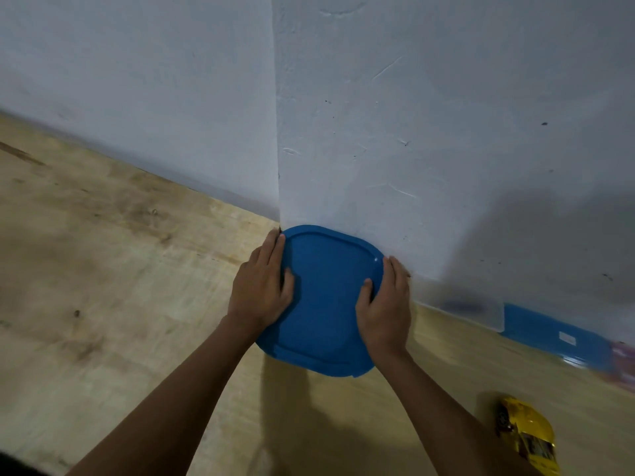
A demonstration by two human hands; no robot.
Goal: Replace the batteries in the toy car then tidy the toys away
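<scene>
A blue container lid (326, 304), square with rounded corners, sits against the white wall at its outer corner, on the wooden surface. My left hand (263, 286) grips the lid's left edge, thumb on top and fingers along the rim. My right hand (386, 304) grips the right edge the same way. What lies under the lid is hidden. A yellow toy car (527, 436) lies on the wood at the lower right, apart from both hands.
White wall (412, 132) rises just behind the lid and juts out at a corner. A clear box with a blue lid (549, 329) stands blurred along the wall at the right. Bare wooden surface (103, 269) stretches to the left.
</scene>
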